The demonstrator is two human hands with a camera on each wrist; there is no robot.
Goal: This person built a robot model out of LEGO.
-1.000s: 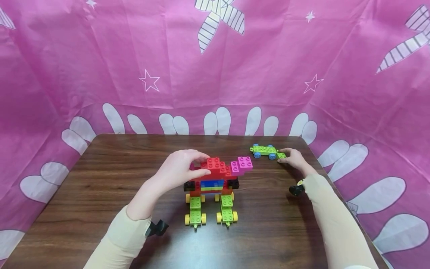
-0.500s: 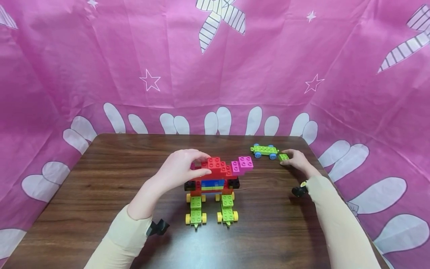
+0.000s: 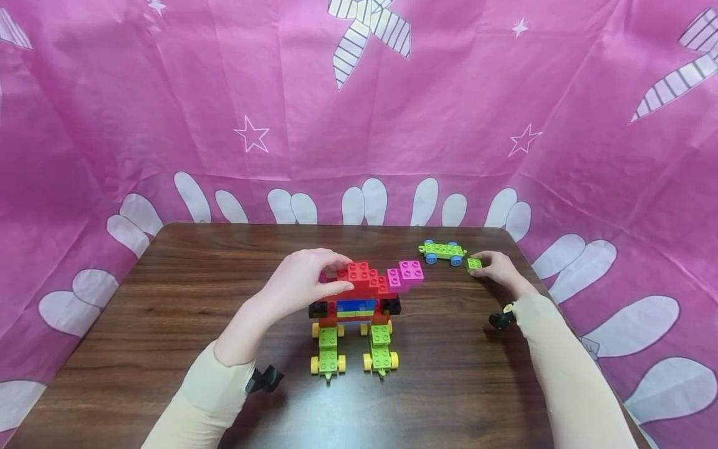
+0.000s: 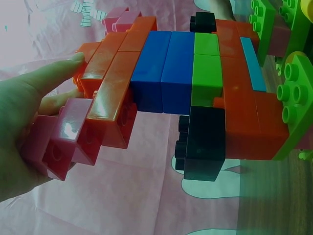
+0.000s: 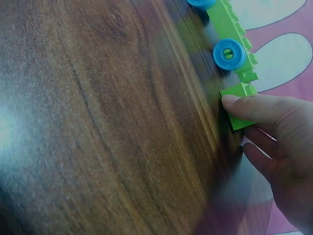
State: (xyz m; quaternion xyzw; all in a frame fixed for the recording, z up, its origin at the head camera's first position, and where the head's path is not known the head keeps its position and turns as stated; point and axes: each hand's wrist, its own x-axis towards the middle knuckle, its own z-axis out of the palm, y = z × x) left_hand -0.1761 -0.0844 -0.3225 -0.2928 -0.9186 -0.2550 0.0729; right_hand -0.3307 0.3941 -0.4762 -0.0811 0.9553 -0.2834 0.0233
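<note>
A toy-brick model stands mid-table, with red bricks (image 3: 359,272) on top, blue bricks (image 4: 161,71) below them and pink bricks (image 3: 411,272) stepping out at the side. Two green wheeled bases (image 3: 328,355) with yellow wheels carry it. My left hand (image 3: 300,280) grips the model's top from the left, thumb and fingers on either side of the red bricks. At the far right, my right hand (image 3: 497,269) pinches a small green brick (image 3: 473,264) between thumb and fingers. Close beside that brick stands a green car base (image 3: 443,251) with blue wheels.
The dark wooden table (image 3: 185,299) ends at a pink printed cloth (image 3: 392,125) that rises behind it and at both sides. Black bricks (image 4: 205,142) jut from the model's flanks. A black device (image 3: 265,378) is strapped at the left wrist.
My right hand has shifted slightly right with the green brick, widening the gap to the blue-wheeled base. The left hand and the model hold their place.
</note>
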